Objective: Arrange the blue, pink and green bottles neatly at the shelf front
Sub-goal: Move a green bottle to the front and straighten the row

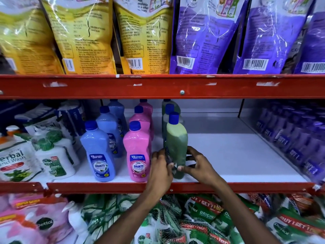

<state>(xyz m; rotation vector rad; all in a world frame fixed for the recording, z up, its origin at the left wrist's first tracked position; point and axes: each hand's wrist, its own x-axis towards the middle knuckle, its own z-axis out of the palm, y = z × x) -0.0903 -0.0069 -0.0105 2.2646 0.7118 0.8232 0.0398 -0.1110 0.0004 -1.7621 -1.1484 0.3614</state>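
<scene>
On the white middle shelf [228, 155] stand three rows of blue-capped bottles. The front blue bottle [98, 152] and the front pink bottle [138, 152] face forward with their labels showing, and more blue and pink ones line up behind them. The front green bottle [176, 145] stands upright near the shelf's front edge, turned edge-on. My left hand [161, 168] grips its lower left side. My right hand [198, 164] holds its lower right side, thumb on the front. Two more green bottles [166, 118] stand behind it.
White hand-wash bottles [52, 155] crowd the shelf's left part; purple packs [290, 138] line its right side. A red shelf beam [158, 87] runs overhead with yellow and purple pouches above it. Below the red front rail [105, 187] lie netted Dettol packs [202, 217].
</scene>
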